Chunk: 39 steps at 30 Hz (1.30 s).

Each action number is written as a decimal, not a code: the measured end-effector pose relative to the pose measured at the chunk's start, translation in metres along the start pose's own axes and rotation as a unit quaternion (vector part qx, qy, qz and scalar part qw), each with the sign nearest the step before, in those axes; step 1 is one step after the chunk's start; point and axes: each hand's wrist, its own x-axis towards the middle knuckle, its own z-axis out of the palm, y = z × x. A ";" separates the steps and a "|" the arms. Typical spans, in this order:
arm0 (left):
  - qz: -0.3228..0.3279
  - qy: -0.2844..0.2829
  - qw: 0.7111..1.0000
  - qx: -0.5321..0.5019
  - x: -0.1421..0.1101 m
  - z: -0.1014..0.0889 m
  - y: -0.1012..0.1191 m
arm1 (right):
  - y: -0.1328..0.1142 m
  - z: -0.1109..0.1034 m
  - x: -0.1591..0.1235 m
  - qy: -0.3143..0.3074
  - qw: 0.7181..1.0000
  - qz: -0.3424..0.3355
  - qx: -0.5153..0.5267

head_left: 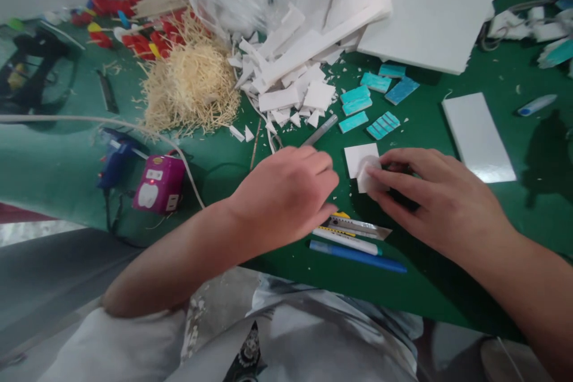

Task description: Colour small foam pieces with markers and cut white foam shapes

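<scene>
Between the fingertips of my right hand [430,191] is a small, pale round disc [369,168], slightly blurred. It rests on or just over a white foam square [356,158]; I cannot tell if they touch. My left hand [293,191] hovers to the left with its fingers curled in, and whatever is inside them is hidden. Near its thumb lie a utility knife [358,227] with the blade out, a white marker [351,241] and a blue pen [358,256]. Beyond its knuckles a thin grey stick-like tool [320,130] lies on the table.
Painted turquoise foam pieces [355,99] and white foam scraps [295,92] lie ahead. A heap of thin wooden sticks [192,83] sits left, near a blue glue gun [116,158] and a purple power socket [159,184]. To the right is a white foam panel [478,137].
</scene>
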 end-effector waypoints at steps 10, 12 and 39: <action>0.032 0.031 0.999 -0.005 -0.036 0.010 0.020 | -0.001 0.004 -0.003 -0.010 1.000 0.017 0.020; 0.030 0.029 0.999 -0.016 -0.036 0.010 0.019 | -0.001 0.004 -0.003 -0.010 1.000 0.015 0.013; 0.067 0.125 0.990 0.021 0.031 0.040 -0.016 | 0.002 -0.008 -0.002 0.024 0.999 -0.028 0.009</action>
